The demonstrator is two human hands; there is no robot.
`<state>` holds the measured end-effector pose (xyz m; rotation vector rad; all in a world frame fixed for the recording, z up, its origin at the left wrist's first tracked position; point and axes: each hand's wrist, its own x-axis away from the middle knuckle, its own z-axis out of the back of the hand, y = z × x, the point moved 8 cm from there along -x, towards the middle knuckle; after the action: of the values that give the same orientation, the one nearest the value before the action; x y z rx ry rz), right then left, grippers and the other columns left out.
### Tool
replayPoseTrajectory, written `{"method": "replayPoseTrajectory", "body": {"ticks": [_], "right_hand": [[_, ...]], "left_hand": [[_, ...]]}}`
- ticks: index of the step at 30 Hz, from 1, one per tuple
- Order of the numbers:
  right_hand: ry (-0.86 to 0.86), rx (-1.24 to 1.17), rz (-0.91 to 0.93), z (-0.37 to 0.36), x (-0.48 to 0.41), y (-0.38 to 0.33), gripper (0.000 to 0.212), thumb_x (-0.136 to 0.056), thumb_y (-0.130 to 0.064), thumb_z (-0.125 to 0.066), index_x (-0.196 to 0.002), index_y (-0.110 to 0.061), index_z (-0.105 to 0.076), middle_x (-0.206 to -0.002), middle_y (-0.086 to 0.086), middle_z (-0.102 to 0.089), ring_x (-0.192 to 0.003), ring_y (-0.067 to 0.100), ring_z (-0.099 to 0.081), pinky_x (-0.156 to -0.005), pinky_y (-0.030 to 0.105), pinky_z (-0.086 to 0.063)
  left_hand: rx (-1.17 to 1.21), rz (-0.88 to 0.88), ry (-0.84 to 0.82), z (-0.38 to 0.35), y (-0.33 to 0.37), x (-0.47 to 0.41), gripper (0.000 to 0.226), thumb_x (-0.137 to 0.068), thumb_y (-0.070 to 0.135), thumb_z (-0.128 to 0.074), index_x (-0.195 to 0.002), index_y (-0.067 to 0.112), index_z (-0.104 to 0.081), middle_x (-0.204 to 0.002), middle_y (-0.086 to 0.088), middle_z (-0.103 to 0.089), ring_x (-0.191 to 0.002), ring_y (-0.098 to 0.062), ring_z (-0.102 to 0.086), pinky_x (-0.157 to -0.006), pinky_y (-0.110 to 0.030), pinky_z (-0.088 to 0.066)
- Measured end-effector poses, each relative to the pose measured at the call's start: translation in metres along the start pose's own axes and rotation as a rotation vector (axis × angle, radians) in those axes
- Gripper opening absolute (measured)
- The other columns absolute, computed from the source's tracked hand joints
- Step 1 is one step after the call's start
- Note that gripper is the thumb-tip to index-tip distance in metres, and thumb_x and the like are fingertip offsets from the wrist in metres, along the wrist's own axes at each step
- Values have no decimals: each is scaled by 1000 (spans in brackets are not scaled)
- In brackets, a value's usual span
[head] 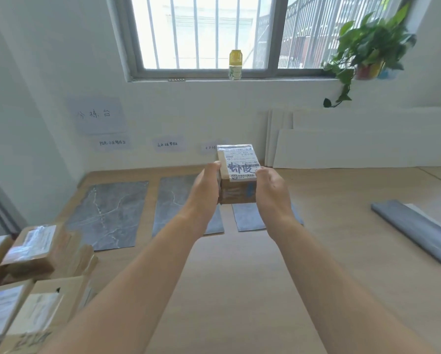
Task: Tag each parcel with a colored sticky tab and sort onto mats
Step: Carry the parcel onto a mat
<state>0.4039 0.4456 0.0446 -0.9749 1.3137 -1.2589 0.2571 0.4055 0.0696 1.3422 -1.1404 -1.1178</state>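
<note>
A room set up as a parcel sorting station: handwritten paper signs (pixel 96 114) taped to the white wall (pixel 214 111), grey mats (pixel 107 213) on a wooden table (pixel 239 290), stacked cardboard parcels (pixel 33 251), a barred window (pixel 201 34).

From my feed the parcel (pixel 229 198) reads as brown cardboard under glossy clear tape (pixel 250 190), its label (pixel 241 162) white paper. The mats (pixel 107 213) look like grey marble-veined sheet (faintly satin), and the table (pixel 239 290) is smooth, pale wood-grain.
</note>
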Motion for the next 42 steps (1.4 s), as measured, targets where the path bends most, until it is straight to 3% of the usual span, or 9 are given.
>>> {"method": "replayPoseTrajectory", "body": {"ticks": [9,13,15,20,25,30,35,38,42], "right_hand": [[-22,13,-10,54,-100,45,29,-103,-34,-41,-111,-27,-68,-102,-14,-73,-98,5,-65,-81,28,-50],[-57,16,-10,87,-162,70,27,-105,-34,-41,-113,-27,-66,-100,-16,-71,-93,-3,-62,-73,20,-45],[-90,8,-25,101,-194,84,25,-105,-33,-43,-114,-27,-66,-102,-17,-70,-95,-4,-61,-75,18,-45],[-175,33,-30,129,-264,116,27,-104,-33,-43,-119,-27,-65,-109,-16,-70,-102,-2,-61,-82,22,-47],[-201,61,-21,135,-313,150,39,-97,-49,-41,-128,-35,-60,-123,-15,-65,-118,3,-56,-100,33,-48],[-190,76,-98,140,-355,184,36,-104,-39,-44,-138,-32,-55,-128,-6,-46,-111,-4,-52,-96,24,-41],[-188,90,-166,139,-393,227,34,-104,-38,-45,-136,-34,-55,-124,-7,-42,-91,-27,-46,-77,8,-37],[-181,91,-208,136,-417,253,31,-105,-37,-46,-134,-36,-56,-125,-7,-43,-90,-28,-46,-76,9,-38],[-190,93,-265,126,-452,295,35,-105,-34,-44,-137,-33,-59,-127,-4,-47,-90,-32,-43,-78,8,-36]], "left_hand": [[4,51,98,-82,-36,-83,36,-104,32,-35,-103,22,-69,-76,10,-74,-73,-7,-69,-65,-18,-54],[14,100,200,-131,-58,-129,32,-102,33,-39,-105,21,-68,-86,4,-73,-91,-20,-70,-89,-35,-55],[19,123,249,-155,-71,-154,32,-101,34,-40,-103,22,-69,-93,0,-74,-101,-27,-69,-97,-43,-52],[-15,121,296,-204,-94,-212,41,-93,43,-42,-100,20,-75,-99,-4,-76,-90,-18,-66,-100,-51,-49],[-64,148,306,-231,-121,-263,45,-82,60,-40,-98,38,-76,-118,-1,-69,-125,-24,-53,-109,-53,-41],[-40,169,296,-243,-142,-308,41,-99,36,-40,-78,31,-75,-89,8,-76,-86,-10,-65,-85,-32,-49],[-46,206,226,-253,-179,-353,52,-103,31,-35,-71,38,-76,-83,12,-75,-83,-9,-62,-87,-31,-46],[-35,246,185,-256,-205,-382,47,-103,30,-36,-79,31,-76,-87,8,-77,-85,-11,-64,-88,-31,-46],[-14,306,169,-257,-246,-423,56,-104,26,-37,-66,39,-76,-77,14,-74,-78,-7,-63,-85,-28,-46]]}}
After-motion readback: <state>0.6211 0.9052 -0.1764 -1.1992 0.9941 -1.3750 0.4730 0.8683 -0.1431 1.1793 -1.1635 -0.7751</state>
